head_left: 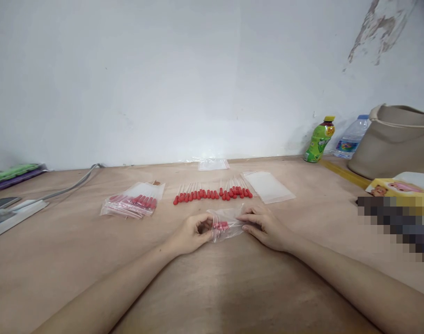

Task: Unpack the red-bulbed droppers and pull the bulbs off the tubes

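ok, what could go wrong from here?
1. The clear bag, held between the left grip and right grip, looks like thin film; pulling could crease or tear it.
2. The loose red-ended pieces lie just beyond both, so a forward brush might scatter them.

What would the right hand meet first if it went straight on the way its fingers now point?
The right hand would first meet the clear plastic bag at its fingertips; then, probably, the red tips inside it and the left hand, though depth is unclear.
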Motion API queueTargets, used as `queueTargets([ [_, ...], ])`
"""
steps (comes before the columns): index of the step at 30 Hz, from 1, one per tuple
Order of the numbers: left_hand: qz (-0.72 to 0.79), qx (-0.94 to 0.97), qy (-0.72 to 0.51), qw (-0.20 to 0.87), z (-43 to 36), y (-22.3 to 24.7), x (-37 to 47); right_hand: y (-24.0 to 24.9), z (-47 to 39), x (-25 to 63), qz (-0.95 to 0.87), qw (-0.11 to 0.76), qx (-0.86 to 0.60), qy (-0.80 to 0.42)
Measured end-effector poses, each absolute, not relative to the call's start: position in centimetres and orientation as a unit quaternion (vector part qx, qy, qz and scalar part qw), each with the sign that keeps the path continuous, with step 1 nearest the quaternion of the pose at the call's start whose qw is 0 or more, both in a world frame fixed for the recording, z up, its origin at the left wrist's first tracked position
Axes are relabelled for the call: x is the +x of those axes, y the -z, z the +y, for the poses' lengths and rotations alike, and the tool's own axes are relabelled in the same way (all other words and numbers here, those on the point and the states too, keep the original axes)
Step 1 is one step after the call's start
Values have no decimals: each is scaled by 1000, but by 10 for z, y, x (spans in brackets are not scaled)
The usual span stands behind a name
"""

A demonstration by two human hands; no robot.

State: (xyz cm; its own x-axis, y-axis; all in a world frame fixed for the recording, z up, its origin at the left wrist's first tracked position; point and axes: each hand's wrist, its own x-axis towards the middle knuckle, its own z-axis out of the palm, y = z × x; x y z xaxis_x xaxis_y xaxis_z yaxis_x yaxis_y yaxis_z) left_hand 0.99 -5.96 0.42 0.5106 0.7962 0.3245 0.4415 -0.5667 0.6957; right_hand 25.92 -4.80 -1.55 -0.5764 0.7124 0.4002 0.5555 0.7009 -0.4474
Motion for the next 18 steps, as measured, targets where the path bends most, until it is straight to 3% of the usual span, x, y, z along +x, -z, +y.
queueTargets([
  [4,428,744,-320,402,-40,-35,-23,16,-48,260,-873,284,-380,-112],
  [8,494,674,-420,354,-21,-81,-78,16,-48,260,-871,288,-382,-111],
  [13,583,643,-482,120,-7,-79,-104,17,-48,260,-871,290,-382,-109],
  [18,581,725,-350,-123,3,-33,-97,16,-50,259,-867,294,-387,-110],
])
